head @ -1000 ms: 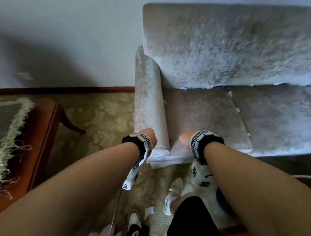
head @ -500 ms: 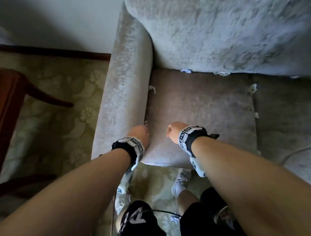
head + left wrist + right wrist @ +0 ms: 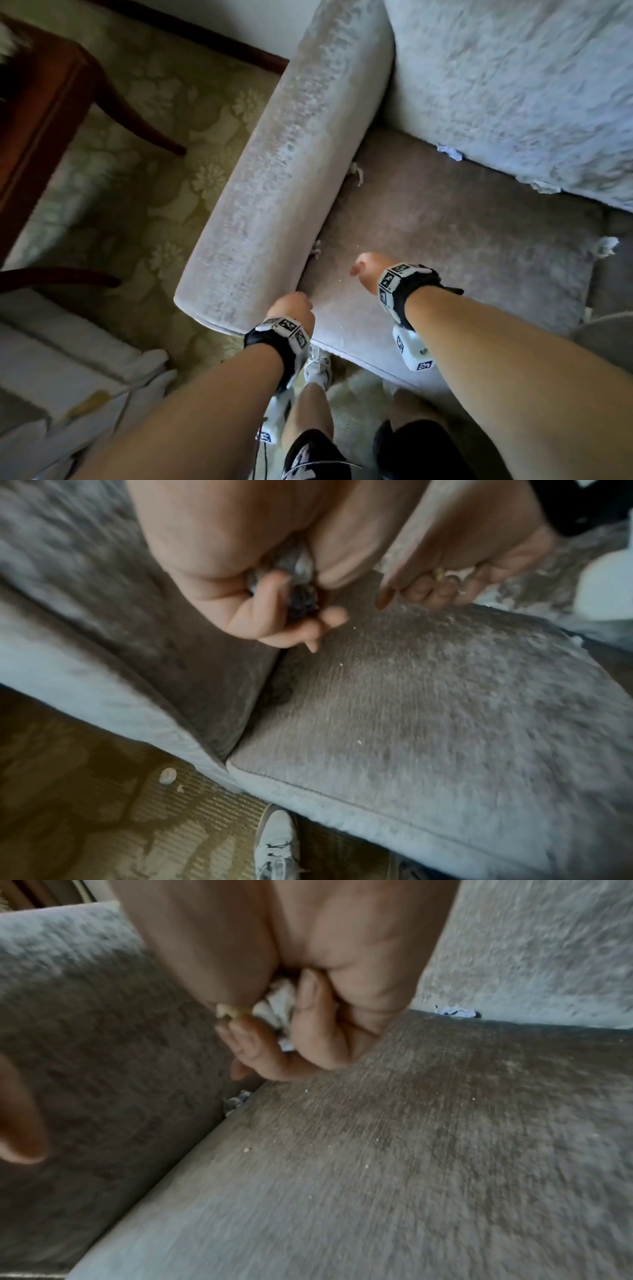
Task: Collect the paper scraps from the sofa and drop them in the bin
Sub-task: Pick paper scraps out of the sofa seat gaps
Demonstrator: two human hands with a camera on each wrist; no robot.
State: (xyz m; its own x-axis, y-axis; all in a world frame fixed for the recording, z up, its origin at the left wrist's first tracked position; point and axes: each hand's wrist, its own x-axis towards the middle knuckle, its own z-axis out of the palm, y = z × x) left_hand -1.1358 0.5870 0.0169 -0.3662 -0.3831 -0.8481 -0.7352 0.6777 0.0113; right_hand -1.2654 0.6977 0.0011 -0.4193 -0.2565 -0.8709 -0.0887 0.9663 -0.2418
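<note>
- Our left hand [image 3: 293, 310] hangs over the front corner of the sofa [image 3: 455, 236], by the armrest [image 3: 287, 164]; its fingers [image 3: 274, 593] are curled round a crumpled wad of paper scraps [image 3: 298, 561].
- Our right hand [image 3: 368, 272] hovers above the seat cushion, its fingers [image 3: 308, 1020] closed on a white wad of scraps [image 3: 277, 1007].
- One scrap [image 3: 315, 248] sits in the crack between armrest and cushion, just ahead of the hands; another [image 3: 356, 171] lies farther back in that crack.
- A bluish scrap [image 3: 449, 152] is tucked under the back cushion, and another [image 3: 608, 245] lies at the cushion's right edge.
- We cannot see the bin.
</note>
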